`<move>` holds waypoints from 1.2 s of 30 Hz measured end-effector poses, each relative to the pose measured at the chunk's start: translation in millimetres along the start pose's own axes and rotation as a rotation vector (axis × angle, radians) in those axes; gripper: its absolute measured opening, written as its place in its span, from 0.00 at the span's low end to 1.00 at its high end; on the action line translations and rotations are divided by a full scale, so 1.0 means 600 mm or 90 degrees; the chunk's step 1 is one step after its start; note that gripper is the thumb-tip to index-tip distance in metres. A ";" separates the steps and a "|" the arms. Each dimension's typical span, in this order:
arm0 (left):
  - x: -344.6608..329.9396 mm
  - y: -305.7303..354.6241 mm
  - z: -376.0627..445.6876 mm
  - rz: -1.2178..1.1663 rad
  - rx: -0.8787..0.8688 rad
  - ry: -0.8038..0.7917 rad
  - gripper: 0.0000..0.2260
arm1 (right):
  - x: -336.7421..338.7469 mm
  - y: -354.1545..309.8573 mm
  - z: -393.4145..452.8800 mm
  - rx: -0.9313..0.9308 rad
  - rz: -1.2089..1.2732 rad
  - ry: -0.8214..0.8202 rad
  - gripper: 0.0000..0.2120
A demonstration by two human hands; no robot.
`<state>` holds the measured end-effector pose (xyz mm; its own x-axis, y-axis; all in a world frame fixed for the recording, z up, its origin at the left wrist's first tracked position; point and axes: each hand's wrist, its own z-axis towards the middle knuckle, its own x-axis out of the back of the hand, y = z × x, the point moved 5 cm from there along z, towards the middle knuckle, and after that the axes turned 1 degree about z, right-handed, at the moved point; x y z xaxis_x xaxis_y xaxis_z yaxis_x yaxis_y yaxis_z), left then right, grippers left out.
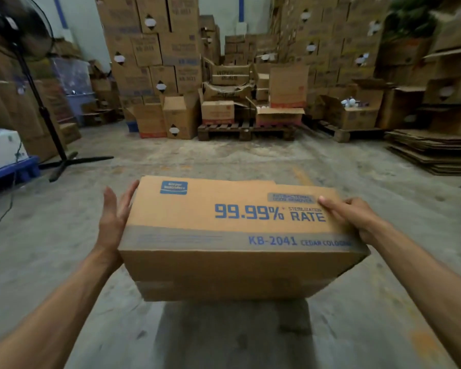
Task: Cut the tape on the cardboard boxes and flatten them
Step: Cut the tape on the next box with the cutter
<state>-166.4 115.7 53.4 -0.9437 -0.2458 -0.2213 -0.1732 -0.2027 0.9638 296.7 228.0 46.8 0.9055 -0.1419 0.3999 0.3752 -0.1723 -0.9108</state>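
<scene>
Above the concrete floor (224,161), centre frame, a cardboard box (232,235) is held up between two bare hands, clear of the ground, with its shadow on the floor right below it. Box lies on its side, long printed face up: blue "99.99% STERILIZATION RATE", "KB-2041 CEDAR COLOGNE" along the near edge, blue logo square at the far left corner. Near side of the box shows a flap seam; tape on it too blurred to confirm.

Left hand (115,217): flat open palm pressed against the left end of the box, fingers extended and pointing away, thumb apart. Not wrapped around anything.

Right hand (354,217): grip closed over the right top edge of the box, thumb lying on the printed face near "RATE", fingers curled over the right end and mostly hidden.

Beyond the box: wooden pallet (246,129) carrying open cartons, tall stacks of brown cartons (155,49) behind it. Far left of the box, a black pedestal fan (19,35) on a cross base. Far right of the box, a low pile of flattened cardboard (434,153) on the floor. No cutter visible in either hand.
</scene>
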 end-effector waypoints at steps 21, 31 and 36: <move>0.002 -0.121 0.015 -0.062 0.131 0.148 0.35 | -0.043 0.029 0.077 0.158 -0.123 0.164 0.24; 0.024 -0.251 -0.017 0.478 0.249 0.122 0.33 | -0.114 0.183 0.042 0.050 -0.430 -0.094 0.46; 0.023 -0.251 -0.032 0.662 0.135 0.096 0.35 | -0.095 0.199 0.018 0.030 -0.479 -0.097 0.47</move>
<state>-147.9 124.8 -97.6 -0.6139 -0.3204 0.7214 0.6373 0.3382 0.6925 291.9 226.3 -85.8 0.4191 0.1340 0.8980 0.9060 -0.1265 -0.4040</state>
